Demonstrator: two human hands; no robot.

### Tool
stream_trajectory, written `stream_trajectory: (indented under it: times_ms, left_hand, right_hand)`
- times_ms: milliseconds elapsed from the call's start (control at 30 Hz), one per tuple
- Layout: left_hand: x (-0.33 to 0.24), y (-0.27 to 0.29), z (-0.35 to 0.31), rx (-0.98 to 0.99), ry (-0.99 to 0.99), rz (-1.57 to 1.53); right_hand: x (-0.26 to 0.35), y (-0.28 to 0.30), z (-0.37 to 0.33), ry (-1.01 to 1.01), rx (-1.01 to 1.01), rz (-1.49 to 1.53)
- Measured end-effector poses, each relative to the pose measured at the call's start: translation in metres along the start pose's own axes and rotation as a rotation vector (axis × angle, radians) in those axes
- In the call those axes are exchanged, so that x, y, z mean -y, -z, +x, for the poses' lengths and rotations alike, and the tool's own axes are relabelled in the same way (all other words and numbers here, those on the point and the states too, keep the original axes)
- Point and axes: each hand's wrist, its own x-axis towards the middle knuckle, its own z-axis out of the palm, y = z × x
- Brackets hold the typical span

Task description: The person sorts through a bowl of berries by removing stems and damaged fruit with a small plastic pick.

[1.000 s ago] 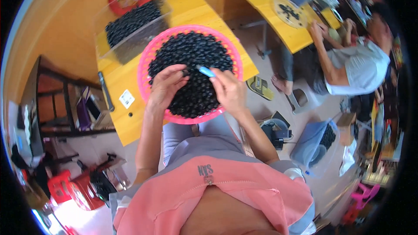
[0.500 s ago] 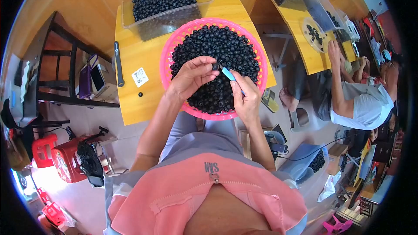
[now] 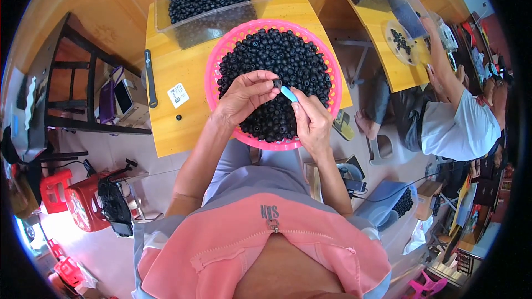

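Note:
A pink plastic basket [image 3: 213, 66] heaped with small round black beads [image 3: 277, 50] sits at the front of the yellow table. Over the heap, my left hand [image 3: 246, 95] pinches a single black bead [image 3: 277, 83] between thumb and fingertips. My right hand [image 3: 313, 122] is closed round a slim light-blue-handled tool [image 3: 288, 94], its tip pointed at that bead. The tip itself is hidden against the bead, so I cannot tell its kind. Several of the beads in the basket show a hole or ring on top.
Behind the basket stands a clear bin [image 3: 213, 14] of black beads. A dark strap-like tool [image 3: 149, 79], a white label [image 3: 178, 95] and one loose bead [image 3: 178, 117] lie on the table's left. A co-worker [image 3: 457, 124] sits at another table [image 3: 382, 39] on the right.
My hands stay over the basket, and the tool's tip has gone from showing beside the bead to being hidden against it. The co-worker's arm has reached farther forward.

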Motion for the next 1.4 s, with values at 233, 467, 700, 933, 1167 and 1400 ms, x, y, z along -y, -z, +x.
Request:
stream_trajectory:
  times_ms: [233,467,700,933,1167,1400]
  left_hand:
    - [0.001,0.002,0.001,0.015,-0.012,0.002]
    - [0.001,0.005,0.001,0.006,-0.008,0.007]
    - [0.002,0.007,0.001,0.082,-0.017,-0.022]
    - [-0.008,0.001,-0.005,0.328,-0.024,-0.206]
    - [-0.041,0.005,-0.006,-0.057,-0.192,0.070]
    - [-0.146,0.035,0.048,-0.426,-0.673,0.581]
  right_hand:
    - [-0.004,-0.001,-0.001,0.022,-0.007,-0.010]
    - [-0.003,-0.001,0.000,0.054,-0.008,-0.037]
    - [-0.002,-0.001,0.000,0.082,-0.009,-0.009]
    - [-0.011,-0.001,0.001,-0.011,0.042,-0.158]
    - [-0.010,-0.001,0.003,-0.033,-0.043,-0.120]
    - [-0.002,-0.001,0.004,-0.001,-0.052,-0.176]
